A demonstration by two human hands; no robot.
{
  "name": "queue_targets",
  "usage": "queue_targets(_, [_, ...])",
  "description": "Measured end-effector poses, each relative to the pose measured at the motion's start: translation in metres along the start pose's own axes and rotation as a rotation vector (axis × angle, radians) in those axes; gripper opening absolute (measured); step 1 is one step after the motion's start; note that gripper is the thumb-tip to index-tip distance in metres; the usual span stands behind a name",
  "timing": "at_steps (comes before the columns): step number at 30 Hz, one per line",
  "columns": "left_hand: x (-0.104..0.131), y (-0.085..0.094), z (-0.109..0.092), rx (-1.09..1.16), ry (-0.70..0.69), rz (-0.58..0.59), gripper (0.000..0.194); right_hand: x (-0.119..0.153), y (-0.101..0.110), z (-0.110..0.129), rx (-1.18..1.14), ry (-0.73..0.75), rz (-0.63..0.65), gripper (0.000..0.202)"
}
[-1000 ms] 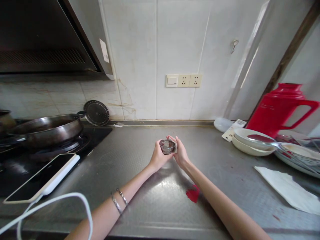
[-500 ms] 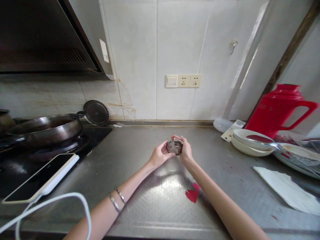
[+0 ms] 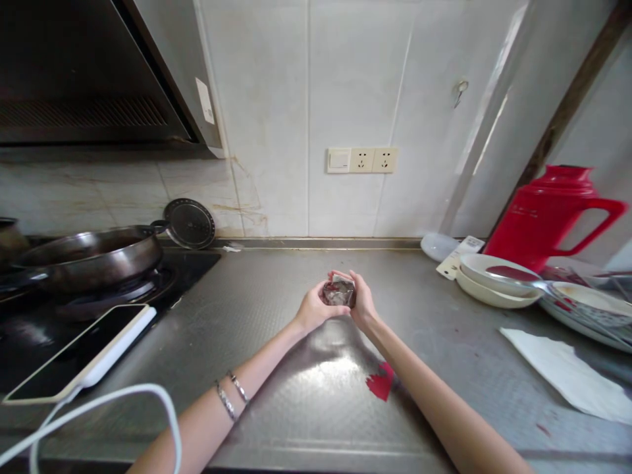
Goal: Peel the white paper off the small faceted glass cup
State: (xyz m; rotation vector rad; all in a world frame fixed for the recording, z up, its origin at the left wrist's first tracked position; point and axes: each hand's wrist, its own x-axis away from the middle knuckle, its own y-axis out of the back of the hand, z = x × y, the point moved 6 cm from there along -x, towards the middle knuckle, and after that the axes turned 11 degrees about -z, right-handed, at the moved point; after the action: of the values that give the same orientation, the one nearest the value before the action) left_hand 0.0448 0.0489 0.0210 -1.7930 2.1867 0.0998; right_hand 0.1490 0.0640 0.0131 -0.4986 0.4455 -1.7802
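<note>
Between both my hands, above the middle of the metal counter [image 3: 276, 395], is a small dark, shiny wrapped packet [image 3: 338, 293] with a grey and reddish surface. My left hand [image 3: 312, 309] grips it from the left, thumb along its near side. On the right side my right hand [image 3: 364, 304] is closed round it, with fingers behind it. What the packet contains cannot be made out. A torn red scrap [image 3: 380, 382] lies on the counter beside my right forearm. Two silver bracelets circle my left forearm.
At left, a steel pan [image 3: 93, 257] stands on the black stove near a phone [image 3: 79, 355] with a white cable [image 3: 148, 388]. To the right are stacked bowls [image 3: 498, 289], a red thermos jug [image 3: 548, 217] and a white paper sheet [image 3: 567, 375]. A range hood [image 3: 89, 72] hangs upper left.
Both hands have shifted slightly left with the packet, which has turned a little. My right hand's fingers have moved across behind it. The red scrap has stayed in place.
</note>
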Motion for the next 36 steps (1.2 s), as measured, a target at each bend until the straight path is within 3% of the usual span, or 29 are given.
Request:
queue_targets(6, [0.004,0.014,-0.013,-0.525,-0.239,-0.22,0.076,-0.004,0.005,-0.01,-0.013,0.097,-0.094,0.035])
queue_targets(12, [0.005,0.024,-0.009,-0.615,-0.235,-0.376,0.081,-0.002,0.002,-0.023,-0.057,0.213,-0.14,0.027])
queue_targets(17, [0.01,0.014,-0.002,-0.622,-0.27,-0.298,0.098,-0.008,0.006,-0.016,-0.063,0.167,-0.147,0.031])
queue_targets(22, [0.014,-0.002,-0.007,-0.464,-0.358,-0.103,0.067,-0.017,0.017,0.006,-0.05,0.065,-0.113,0.034])
queue_targets(30, [0.005,0.004,-0.003,-0.368,-0.219,-0.062,0.081,0.003,-0.001,0.007,-0.011,-0.09,0.101,0.038])
queue_targets(33, [0.006,0.004,0.001,-0.309,-0.152,-0.061,0.076,0.003,-0.003,0.002,-0.006,-0.061,0.079,0.039])
queue_targets(36, [0.006,0.006,-0.003,-0.36,-0.178,-0.122,0.07,0.0,-0.002,-0.004,-0.034,-0.033,0.011,0.038])
